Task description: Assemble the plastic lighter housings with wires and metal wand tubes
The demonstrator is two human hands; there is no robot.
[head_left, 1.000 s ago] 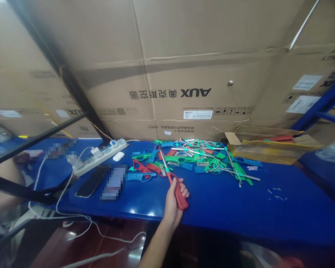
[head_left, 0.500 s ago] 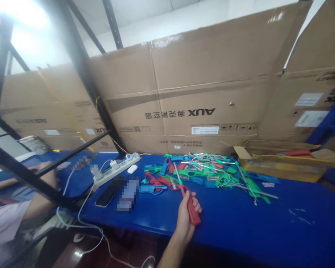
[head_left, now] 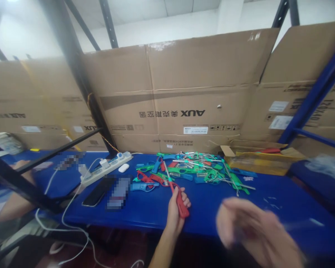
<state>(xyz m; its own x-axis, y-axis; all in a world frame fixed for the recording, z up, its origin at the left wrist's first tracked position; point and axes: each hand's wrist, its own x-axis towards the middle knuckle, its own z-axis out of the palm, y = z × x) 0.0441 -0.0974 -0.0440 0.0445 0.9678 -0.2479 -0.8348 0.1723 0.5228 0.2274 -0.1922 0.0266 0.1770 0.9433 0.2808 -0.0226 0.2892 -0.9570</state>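
Note:
My left hand (head_left: 175, 208) is wrapped round the handle of a red long-necked lighter (head_left: 182, 206). Its metal tube points up and away, over the near edge of the pile. At the lower right, my right hand (head_left: 254, 227) is raised in front of the table edge, smeared by motion; whether its fingers hold anything does not show. Behind both hands lies a heap of green, blue and red lighter parts (head_left: 184, 172) with metal tubes and thin wires. A blue lighter body (head_left: 145, 186) rests at the heap's near left side.
An open cardboard box (head_left: 257, 163) with red pieces inside stands at the back right. Left of the heap are a black phone (head_left: 99, 191), a second, blurred-out phone, a white case (head_left: 124, 168) and a power strip (head_left: 108, 169). Another person's arm (head_left: 16, 197) is at far left.
My right hand has come into view at the lower right. The view has turned to the right. My left hand still holds the red lighter in much the same pose.

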